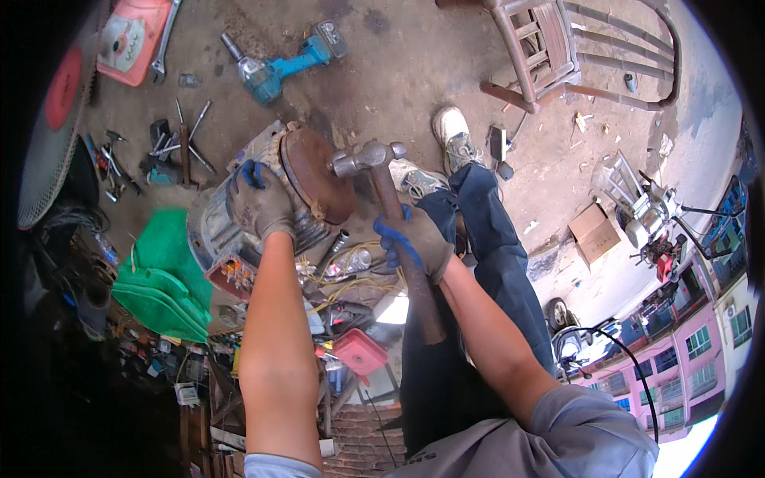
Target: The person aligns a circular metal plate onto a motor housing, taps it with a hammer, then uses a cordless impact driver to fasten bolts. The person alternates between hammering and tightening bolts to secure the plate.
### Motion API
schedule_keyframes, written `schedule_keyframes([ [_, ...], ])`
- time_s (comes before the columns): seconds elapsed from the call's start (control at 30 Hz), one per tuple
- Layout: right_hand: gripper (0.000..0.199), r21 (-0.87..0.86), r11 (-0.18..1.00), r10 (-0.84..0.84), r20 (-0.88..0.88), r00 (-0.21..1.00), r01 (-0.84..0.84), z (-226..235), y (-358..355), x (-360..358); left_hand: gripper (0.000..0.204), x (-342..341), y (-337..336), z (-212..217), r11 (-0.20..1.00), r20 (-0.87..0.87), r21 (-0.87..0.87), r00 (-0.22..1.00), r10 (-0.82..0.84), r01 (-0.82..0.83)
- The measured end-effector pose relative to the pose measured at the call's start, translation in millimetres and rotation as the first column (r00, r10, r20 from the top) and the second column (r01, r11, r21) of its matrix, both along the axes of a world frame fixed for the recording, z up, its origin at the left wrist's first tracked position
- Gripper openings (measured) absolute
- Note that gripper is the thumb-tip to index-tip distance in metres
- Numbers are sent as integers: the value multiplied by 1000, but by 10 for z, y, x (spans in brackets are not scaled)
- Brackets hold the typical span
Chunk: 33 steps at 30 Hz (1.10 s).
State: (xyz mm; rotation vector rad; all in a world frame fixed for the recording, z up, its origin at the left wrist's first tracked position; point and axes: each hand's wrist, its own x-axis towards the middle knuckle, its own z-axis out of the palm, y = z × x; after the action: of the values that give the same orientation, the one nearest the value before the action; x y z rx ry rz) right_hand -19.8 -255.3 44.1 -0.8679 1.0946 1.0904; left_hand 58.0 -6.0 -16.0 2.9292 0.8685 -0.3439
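Observation:
A grey finned electric motor [209,227] lies on the ground, with a rusty round end cover [323,175] on its right side. My left hand [259,203], in a grey and blue work glove, is closed on top of the motor's body beside the cover. What its fingers hold, if anything, is hidden. Wrapped round the wooden handle of a ball-peen hammer [388,193] is my gloved right hand [418,241]. The hammer's steel head is at the cover's right edge; I cannot tell whether they touch. An open terminal box [233,273] with wiring shows at the motor's near end.
A teal cordless impact wrench [291,68] lies beyond the motor. Sockets and hand tools [185,147] lie to the left, near a green plastic piece [163,279]. My shoes [454,135] stand right of the motor. A bamboo chair [538,52] and a cardboard box [594,233] are farther right.

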Motion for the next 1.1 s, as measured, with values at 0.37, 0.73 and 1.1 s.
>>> schedule_keyframes([
  [0.37, 11, -167, 901, -350, 265, 898, 401, -273, -780, 657, 41, -61, 84, -59, 1000, -1, 9, 1000, -24, 24],
  [0.73, 18, -77, 984, 174, 202, 964, -162, -418, -216, 229, 39, -45, 70, -29, 1000, -3, 12, 1000, -25, 25],
  [1.1, 21, -611, 765, 552, 460, 695, -204, -919, -86, -728, 39, 7, 41, -10, 999, 0, 7, 999, -41, 41],
])
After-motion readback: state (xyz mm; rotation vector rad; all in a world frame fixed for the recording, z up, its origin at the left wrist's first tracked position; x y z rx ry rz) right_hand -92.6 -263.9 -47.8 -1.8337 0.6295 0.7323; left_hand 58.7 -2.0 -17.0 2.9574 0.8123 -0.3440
